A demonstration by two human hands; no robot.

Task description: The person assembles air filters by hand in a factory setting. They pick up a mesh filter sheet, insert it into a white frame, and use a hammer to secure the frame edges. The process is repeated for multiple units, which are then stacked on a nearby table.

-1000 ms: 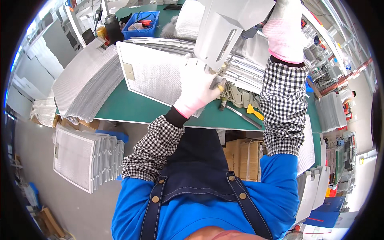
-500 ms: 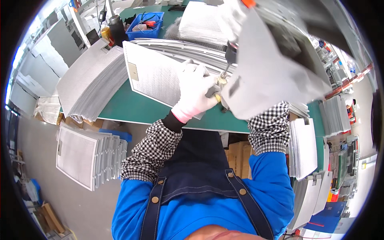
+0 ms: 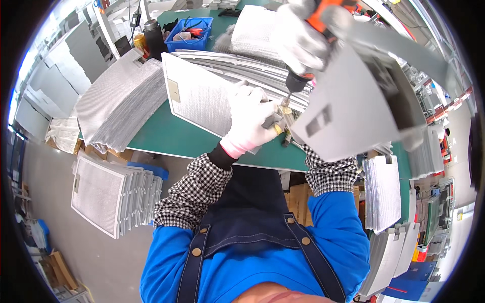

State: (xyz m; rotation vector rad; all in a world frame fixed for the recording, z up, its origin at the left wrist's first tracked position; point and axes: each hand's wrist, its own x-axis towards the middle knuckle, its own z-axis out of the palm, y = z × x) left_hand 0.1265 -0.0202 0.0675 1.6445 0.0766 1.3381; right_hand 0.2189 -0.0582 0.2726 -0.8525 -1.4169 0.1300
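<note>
A white-framed mesh filter panel (image 3: 199, 93) lies tilted on the green workbench (image 3: 166, 134). My left hand (image 3: 255, 118), in a white glove with grey fingertips, is closed at the panel's right end. Beside its fingers is a small yellowish metal piece (image 3: 284, 109), blurred and hard to make out. Above it, my right hand (image 3: 301, 43), also gloved, grips an orange-and-black power drill (image 3: 298, 80). The drill points down, its bit meeting the small piece beside my left fingers. A grey slotted sheet (image 3: 348, 103) hides my right wrist; its support cannot be made out.
Mesh panels stand stacked at the left (image 3: 121, 101), with another stack (image 3: 98, 197) lower down. Frame strips (image 3: 227, 61) lie behind the panel. A blue bin (image 3: 189, 35) and a dark bottle (image 3: 153, 38) stand at the back. More panels (image 3: 382, 192) are at the right.
The grey sheet has swung right, uncovering more of the drill and my right hand. My left hand keeps its place at the panel, apart from a slight shift of the whole view.
</note>
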